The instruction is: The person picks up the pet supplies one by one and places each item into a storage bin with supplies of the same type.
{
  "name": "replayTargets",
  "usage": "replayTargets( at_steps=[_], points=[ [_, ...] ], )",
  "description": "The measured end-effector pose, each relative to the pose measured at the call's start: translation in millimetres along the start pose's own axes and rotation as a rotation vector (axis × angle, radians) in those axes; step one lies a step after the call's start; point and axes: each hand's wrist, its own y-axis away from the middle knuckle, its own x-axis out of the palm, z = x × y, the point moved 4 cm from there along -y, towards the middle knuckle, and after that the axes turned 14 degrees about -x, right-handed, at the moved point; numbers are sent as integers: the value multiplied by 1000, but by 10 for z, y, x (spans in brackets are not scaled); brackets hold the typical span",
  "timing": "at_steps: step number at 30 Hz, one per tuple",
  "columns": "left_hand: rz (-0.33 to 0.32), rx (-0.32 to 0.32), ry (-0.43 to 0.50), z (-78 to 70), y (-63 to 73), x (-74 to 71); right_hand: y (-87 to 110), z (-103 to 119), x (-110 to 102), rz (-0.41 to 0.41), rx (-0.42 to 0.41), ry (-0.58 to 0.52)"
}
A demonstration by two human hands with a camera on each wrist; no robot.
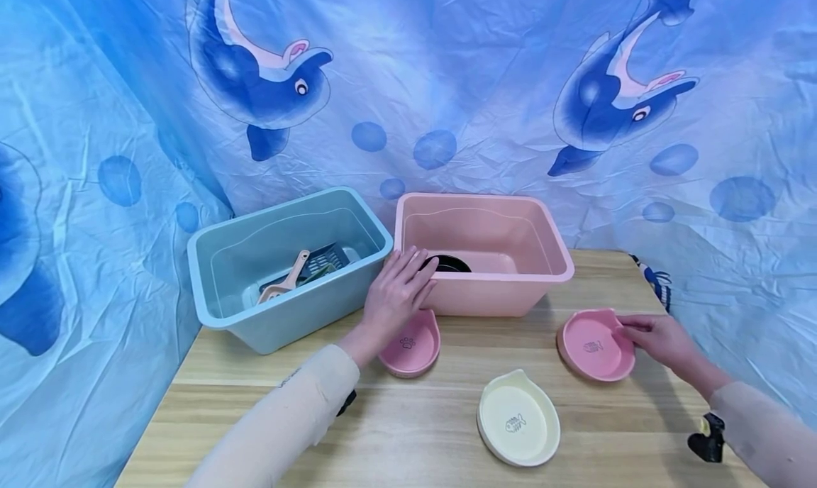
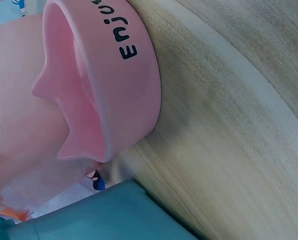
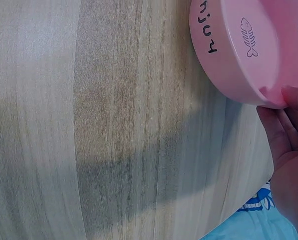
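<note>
My right hand [image 1: 660,339] pinches the rim of a pink cat-eared pet bowl [image 1: 595,347] with a fish-bone print, thumb inside and fingers outside. In the right wrist view, dark lettering runs along this bowl's side [image 3: 206,30]. My left hand [image 1: 397,289] lies over the front left rim of a pink bin [image 1: 491,296], fingers extended towards a round black object [image 1: 449,262] inside it. Below that hand stands another pink bowl [image 1: 416,353] with a paw print, partly covered by the wrist; its eared side shows in the left wrist view [image 2: 129,75].
A cream bowl [image 1: 518,418] with a fish-bone print sits at the table's [image 1: 415,431] front. Left of the pink bin, a blue bin [image 1: 306,303] holds a pale pink scoop [image 1: 290,275] and a dark slotted scoop [image 1: 327,259]. A dolphin-printed curtain [image 1: 485,84] hangs behind.
</note>
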Motion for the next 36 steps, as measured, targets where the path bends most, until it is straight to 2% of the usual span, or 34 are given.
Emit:
replayTargets(
  at_steps=[8,14,17,23,30,36],
  points=[
    [-6,-13,18,2,-8,1,-14,63,-26,-44,-39,-23],
    [10,-26,18,1,-14,-3,-50,170,-119,-134,-112,-10],
    [17,-28,12,-3,-15,-7,-64,249,-198,-153,-152,1],
    [24,-29,7,-10,-22,-27,-59,468,-400,-171,-205,63],
    [27,-34,20,-21,-35,-41,-18,830,-636,-161,-267,105],
    [28,-37,22,-11,-34,-33,-9,1131,-845,-122,-285,138]
  ],
)
